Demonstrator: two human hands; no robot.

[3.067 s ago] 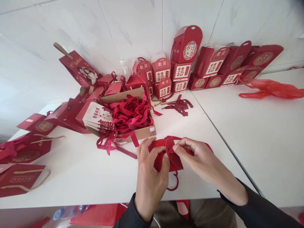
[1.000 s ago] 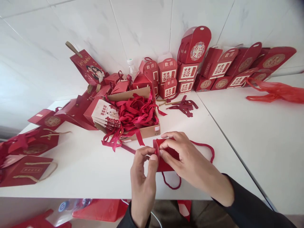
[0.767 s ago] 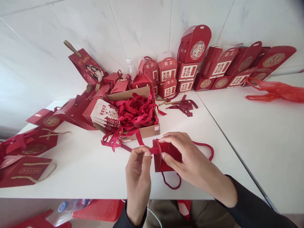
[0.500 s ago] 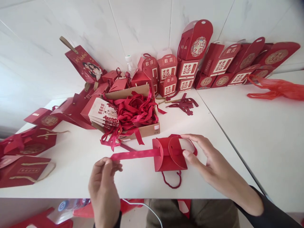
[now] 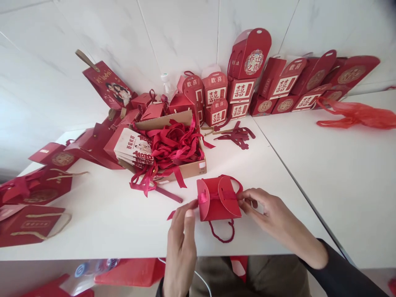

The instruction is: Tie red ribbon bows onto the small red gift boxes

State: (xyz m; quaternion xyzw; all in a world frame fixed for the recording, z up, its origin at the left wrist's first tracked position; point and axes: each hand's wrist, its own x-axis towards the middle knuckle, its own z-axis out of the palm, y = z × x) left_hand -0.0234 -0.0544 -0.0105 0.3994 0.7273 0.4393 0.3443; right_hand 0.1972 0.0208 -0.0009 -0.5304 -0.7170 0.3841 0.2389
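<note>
A small red gift box [image 5: 219,210] lies on the white table in front of me, its two rounded flaps meeting on top. Dark pink ribbon [image 5: 213,196] runs through the slits in the flaps and over both sides. My left hand [image 5: 182,239] is at the box's left edge, fingers stretched and fingertips touching the ribbon there; a loose ribbon end shows beside that hand. At the right edge, my right hand [image 5: 258,206] has thumb and forefinger closed on the ribbon, partly hiding it. A twisted dark red cord handle [image 5: 222,240] sticks out at the near side.
Behind the box, a cardboard box [image 5: 188,169] holds tangled ribbons [image 5: 176,142] and a stack of printed cards [image 5: 133,145]. Dark red cords [image 5: 238,136] lie beside it. Red gift boxes [image 5: 242,90] line the wall and left side. A red plastic bag [image 5: 359,114] lies right.
My left hand has moved right, from the stretched-out ribbon to the box's left edge, and the ribbon now bends down there. My right thumb and fingers have drawn together at the right edge.
</note>
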